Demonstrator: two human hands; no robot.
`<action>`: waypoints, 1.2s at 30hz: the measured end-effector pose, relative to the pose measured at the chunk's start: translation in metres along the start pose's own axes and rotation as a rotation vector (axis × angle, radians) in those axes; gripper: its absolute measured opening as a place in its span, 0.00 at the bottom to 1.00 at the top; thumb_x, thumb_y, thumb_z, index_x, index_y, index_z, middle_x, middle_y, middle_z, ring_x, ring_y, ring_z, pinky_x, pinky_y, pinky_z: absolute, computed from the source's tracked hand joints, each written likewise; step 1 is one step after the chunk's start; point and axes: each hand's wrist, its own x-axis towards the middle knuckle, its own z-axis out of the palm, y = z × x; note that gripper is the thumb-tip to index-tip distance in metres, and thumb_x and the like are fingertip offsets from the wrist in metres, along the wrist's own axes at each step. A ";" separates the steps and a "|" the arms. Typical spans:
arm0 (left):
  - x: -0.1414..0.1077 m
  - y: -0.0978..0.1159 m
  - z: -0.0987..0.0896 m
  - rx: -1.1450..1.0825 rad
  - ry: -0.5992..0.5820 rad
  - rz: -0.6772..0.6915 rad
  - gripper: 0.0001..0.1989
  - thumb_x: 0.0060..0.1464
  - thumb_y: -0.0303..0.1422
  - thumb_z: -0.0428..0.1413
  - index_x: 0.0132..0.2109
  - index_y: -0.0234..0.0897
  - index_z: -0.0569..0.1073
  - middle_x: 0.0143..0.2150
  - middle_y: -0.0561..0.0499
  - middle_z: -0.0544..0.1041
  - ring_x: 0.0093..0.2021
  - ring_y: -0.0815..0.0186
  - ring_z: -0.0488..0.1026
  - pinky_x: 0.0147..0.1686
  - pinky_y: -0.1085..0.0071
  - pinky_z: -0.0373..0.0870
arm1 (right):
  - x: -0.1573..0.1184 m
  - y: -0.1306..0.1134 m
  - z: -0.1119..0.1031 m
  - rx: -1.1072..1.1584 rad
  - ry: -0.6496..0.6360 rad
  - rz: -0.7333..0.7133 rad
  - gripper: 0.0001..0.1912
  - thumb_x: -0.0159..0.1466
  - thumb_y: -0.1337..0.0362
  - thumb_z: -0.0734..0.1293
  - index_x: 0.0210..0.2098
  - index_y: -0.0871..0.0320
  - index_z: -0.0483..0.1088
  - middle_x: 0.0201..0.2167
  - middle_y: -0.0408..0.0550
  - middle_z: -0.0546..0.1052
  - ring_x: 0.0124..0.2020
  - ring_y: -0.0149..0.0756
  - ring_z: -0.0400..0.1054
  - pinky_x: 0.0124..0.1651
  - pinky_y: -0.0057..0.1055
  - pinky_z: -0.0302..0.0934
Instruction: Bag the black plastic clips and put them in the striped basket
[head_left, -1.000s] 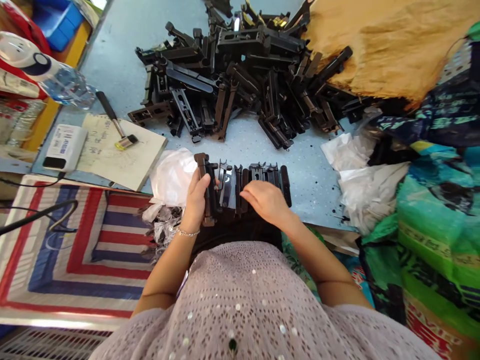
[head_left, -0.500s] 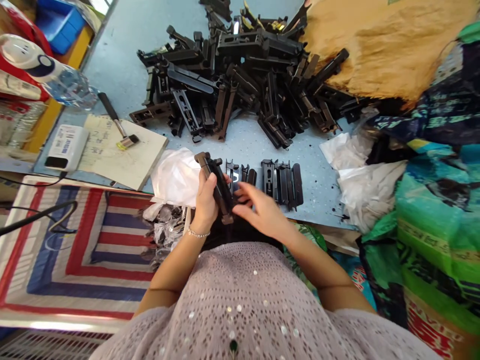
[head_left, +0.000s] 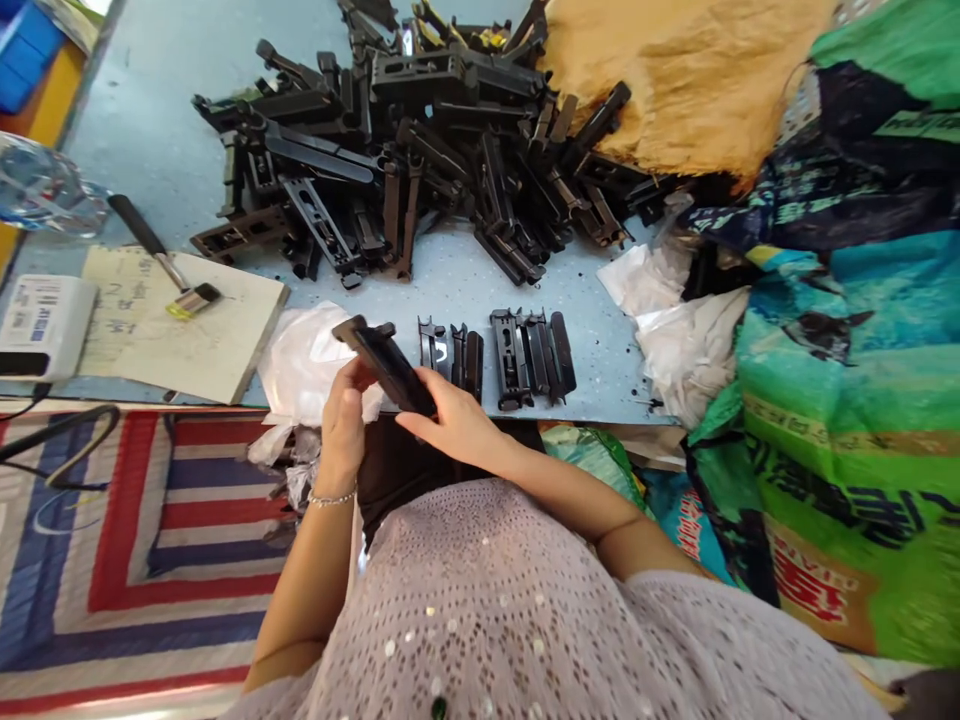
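A long black part (head_left: 394, 372), which looks like moulded plastic, is tilted in front of me over the table's front edge. My right hand (head_left: 456, 422) grips its lower end between thumb and fingers. At its upper left side is my left hand (head_left: 343, 420), fingers curled behind the part and partly hidden by it. Just beyond my right hand, a short row of similar black parts (head_left: 450, 360) lies on the table, with a second row of black parts (head_left: 531, 358) to its right. Farther back spreads a large heap of black parts (head_left: 382, 160).
White plastic bags (head_left: 296, 350) lie left of my hands, beside a notepad (head_left: 247, 345) with a brush (head_left: 161, 255) and a white box (head_left: 46, 325). A bottle (head_left: 49, 190) stands left. Crumpled white bags (head_left: 686, 340) and large printed sacks (head_left: 847, 400) crowd the right.
The black part has turned over in my hands, now showing a smoother face. My right hand has closed on its lower end. The view has shifted right.
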 end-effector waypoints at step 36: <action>-0.017 -0.012 -0.058 0.650 0.653 0.198 0.44 0.47 0.35 0.69 0.66 0.37 0.57 0.65 0.35 0.54 0.56 0.55 0.64 0.56 0.57 0.68 | 0.072 -0.008 -0.036 -0.853 -0.337 -0.522 0.15 0.71 0.68 0.63 0.55 0.59 0.73 0.49 0.57 0.77 0.50 0.50 0.70 0.52 0.45 0.66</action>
